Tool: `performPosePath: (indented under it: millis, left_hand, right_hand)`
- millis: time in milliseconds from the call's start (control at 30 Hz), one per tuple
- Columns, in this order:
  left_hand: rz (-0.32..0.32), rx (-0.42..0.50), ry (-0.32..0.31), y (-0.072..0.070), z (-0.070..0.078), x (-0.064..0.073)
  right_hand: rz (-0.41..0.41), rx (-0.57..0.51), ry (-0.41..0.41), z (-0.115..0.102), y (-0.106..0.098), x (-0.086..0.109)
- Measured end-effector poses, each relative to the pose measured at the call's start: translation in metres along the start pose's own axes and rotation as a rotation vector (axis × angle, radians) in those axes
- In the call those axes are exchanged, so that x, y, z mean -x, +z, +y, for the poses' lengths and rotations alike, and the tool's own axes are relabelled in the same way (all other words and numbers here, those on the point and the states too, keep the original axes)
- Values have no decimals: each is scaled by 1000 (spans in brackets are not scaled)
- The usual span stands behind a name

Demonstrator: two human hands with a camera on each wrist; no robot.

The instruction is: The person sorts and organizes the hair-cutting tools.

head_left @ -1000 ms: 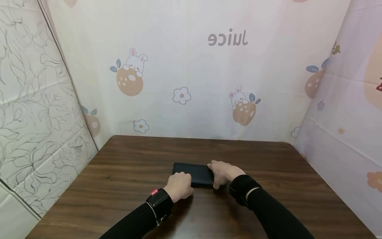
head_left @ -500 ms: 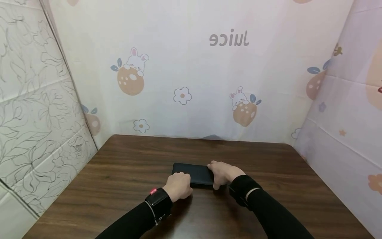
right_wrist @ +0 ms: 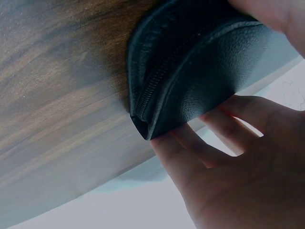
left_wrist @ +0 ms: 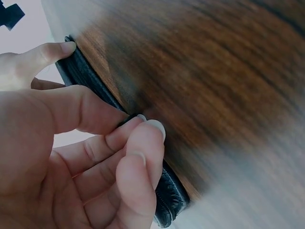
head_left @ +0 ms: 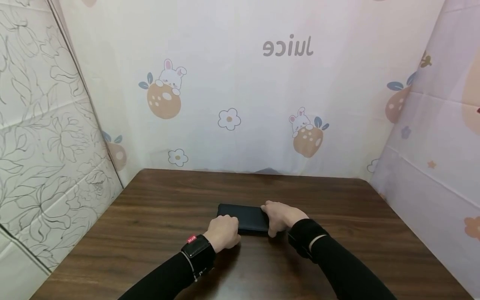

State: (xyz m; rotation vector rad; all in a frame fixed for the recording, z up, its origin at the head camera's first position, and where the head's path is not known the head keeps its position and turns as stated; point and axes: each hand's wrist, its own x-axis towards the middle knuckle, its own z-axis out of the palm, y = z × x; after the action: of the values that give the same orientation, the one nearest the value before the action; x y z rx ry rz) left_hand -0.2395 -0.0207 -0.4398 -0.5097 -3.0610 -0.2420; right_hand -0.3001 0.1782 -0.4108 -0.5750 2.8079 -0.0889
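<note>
A black leather zip wallet (head_left: 252,218) lies flat on the brown wooden table, near the middle in the head view. At its front left part, my left hand (head_left: 222,233) has curled fingers. The left wrist view has thumb and forefinger pinching a small dark zipper pull (left_wrist: 127,119), mostly hidden by the fingertips. My right hand (head_left: 281,217) grips the wallet's right end, thumb at the front edge and fingers at the back. Up close in the right wrist view, a zipper (right_wrist: 155,86) runs round the wallet's corner, its teeth meshed there.
Dark wood-grain table (head_left: 180,196) extends around the wallet on all sides. Behind it hangs a pale printed curtain (head_left: 240,83), and more printed cloth (head_left: 431,137) closes off the right. A white floral panel (head_left: 48,146) stands at the left.
My left hand has shifted very slightly left along the wallet's front edge. The right hand and the wallet stay in place.
</note>
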Motion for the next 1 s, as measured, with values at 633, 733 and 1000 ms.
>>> performPosePath:
  millis: [633, 733, 1000]
  left_hand:
    - [-43, -12, 2, -4, -1, 0]
    - [-36, -4, 13, -5, -1, -1]
    - [-38, 10, -17, -4, -3, 0]
  right_hand:
    - [11, -12, -6, 0, 1, 2]
    - [19, -13, 0, 2, 0, 4]
    - [17, -9, -9, 1, 0, 2]
